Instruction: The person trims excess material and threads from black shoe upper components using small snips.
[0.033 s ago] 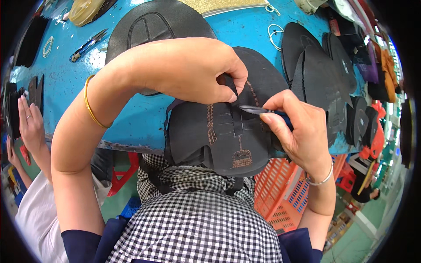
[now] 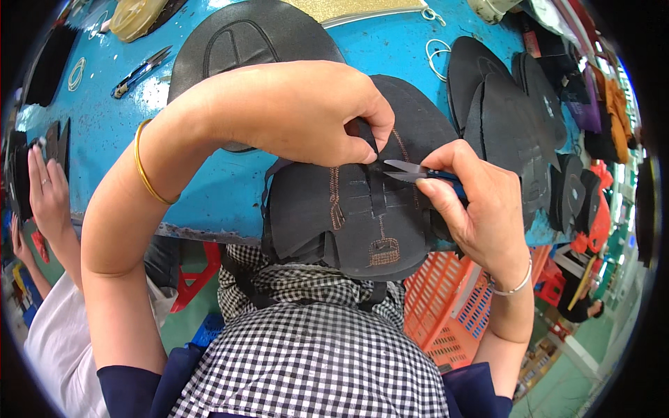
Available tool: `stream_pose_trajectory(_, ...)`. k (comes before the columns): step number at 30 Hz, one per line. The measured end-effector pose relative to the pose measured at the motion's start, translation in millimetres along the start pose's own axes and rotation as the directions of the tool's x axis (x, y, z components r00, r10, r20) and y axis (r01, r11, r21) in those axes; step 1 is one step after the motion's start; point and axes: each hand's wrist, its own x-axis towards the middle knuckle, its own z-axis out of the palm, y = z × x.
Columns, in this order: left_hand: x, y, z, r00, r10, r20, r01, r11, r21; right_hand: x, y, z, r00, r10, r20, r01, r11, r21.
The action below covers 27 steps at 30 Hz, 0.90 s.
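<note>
A stack of black stitched pieces (image 2: 300, 209), rounded and with orange-brown seams, lies at the table's front edge. My left hand (image 2: 334, 115) reaches across it and pinches a narrow black strap (image 2: 364, 131) between thumb and fingers. Close by, my right hand (image 2: 474, 202) holds small thread snips (image 2: 404, 171) with a blue handle. Their two blades are spread, with the tips just right of the strap and my left fingertips. Whether the tips touch the strap I cannot tell.
Behind my left arm lies a large black rounded piece (image 2: 209, 49). Another pair of snips (image 2: 141, 72) rests on the blue table (image 2: 104, 150). More black pieces (image 2: 512, 118) are piled at right. An orange crate (image 2: 439, 299) stands below. A co-worker's hand (image 2: 49, 188) is at far left.
The snips' blades have parted; before, they were closed together. My right fingers have shifted slightly with them. My left hand stays on the strap.
</note>
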Motion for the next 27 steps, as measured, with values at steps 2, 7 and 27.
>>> stream_pose_trajectory(2, -1, 0, 1, 1.0, 0.001, 0.003, -0.001, 1.0, 0.019, -1, 2, -6, 0.996, 0.042, 0.081, -0.032, 0.993, -0.112)
stream_pose_trajectory(7, -1, 3, 0, 1.0, -0.005, -0.01, 0.006, 0.998, 0.065, 17, 7, -4, 0.977, -0.036, 0.211, 0.032, 0.999, 0.021)
stream_pose_trajectory(27, 4, -6, 6, 0.993, 0.091, -0.078, -0.083, 0.992, 0.09, -27, -49, 30, 0.977, -0.142, 0.157, 0.19, 0.917, -0.352)
